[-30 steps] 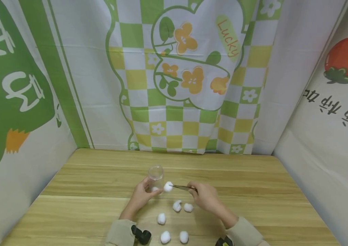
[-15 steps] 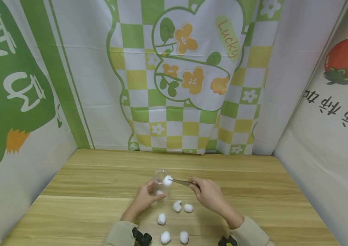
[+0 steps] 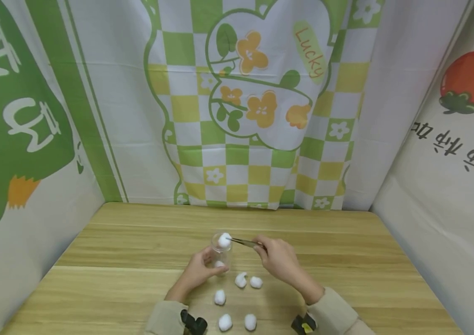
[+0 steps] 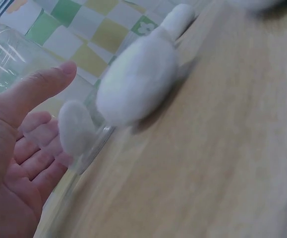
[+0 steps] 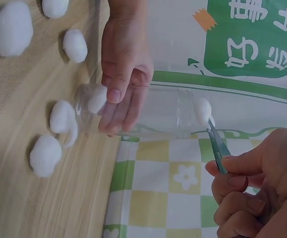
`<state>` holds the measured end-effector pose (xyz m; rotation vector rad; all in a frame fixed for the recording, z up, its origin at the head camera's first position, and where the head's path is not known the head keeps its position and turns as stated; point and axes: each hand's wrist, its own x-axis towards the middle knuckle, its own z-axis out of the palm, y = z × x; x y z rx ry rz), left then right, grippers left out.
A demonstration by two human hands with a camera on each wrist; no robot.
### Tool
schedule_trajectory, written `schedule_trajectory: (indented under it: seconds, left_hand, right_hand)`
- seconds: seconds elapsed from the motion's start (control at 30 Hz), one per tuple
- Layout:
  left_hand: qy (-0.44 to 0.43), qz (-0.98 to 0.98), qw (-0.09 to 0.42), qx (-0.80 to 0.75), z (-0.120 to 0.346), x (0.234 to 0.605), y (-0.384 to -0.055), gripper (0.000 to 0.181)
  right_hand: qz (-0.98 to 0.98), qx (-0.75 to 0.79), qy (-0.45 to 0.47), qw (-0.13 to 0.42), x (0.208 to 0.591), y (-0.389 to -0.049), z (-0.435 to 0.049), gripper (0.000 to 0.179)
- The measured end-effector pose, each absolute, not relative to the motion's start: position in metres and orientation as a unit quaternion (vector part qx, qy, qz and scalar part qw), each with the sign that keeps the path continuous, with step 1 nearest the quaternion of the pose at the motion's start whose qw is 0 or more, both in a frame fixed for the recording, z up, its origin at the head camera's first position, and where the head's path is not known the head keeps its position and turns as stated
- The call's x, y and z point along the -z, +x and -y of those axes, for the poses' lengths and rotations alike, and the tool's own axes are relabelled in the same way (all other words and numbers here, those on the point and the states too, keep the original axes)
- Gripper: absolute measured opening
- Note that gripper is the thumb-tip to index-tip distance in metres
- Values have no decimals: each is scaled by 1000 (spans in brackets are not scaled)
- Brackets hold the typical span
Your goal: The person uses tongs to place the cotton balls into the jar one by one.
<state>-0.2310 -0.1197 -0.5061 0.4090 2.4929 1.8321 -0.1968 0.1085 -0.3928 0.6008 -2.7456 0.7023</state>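
Observation:
A clear plastic jar (image 3: 222,257) stands upright on the table, and my left hand (image 3: 199,272) grips its lower part with thumb and fingers around the wall. One cotton ball (image 5: 97,99) lies inside at the jar's bottom. My right hand (image 3: 281,263) pinches metal tweezers (image 3: 245,242), whose tips hold another cotton ball (image 3: 224,240) right at the jar's open mouth. In the right wrist view that held cotton ball (image 5: 203,112) shows just outside the rim. The left wrist view shows the left thumb (image 4: 44,87) along the jar's side.
Several loose cotton balls lie on the wooden table (image 3: 136,251): a curled one (image 3: 241,280) and a round one (image 3: 256,282) near the jar, others (image 3: 225,322) closer to the front. A patterned curtain (image 3: 237,181) hangs behind the table's back edge.
The right hand has raised the tweezered cotton ball from beside the jar to over its mouth, moving slightly left. The left hand has shifted the jar a little right and nearer.

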Motion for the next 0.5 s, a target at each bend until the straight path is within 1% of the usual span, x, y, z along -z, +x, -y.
schedule_trajectory:
  seconds: [0.2,0.5]
  left_hand:
    - [143,-801,10,-581,121,509,-233,60]
    - [140,-797,11,-588,120,513,-236,61]
  right_hand:
    - [940,-242,205,126,396,-199,-106,10]
    - [940,-241,206,129,397,-200,-104,8]
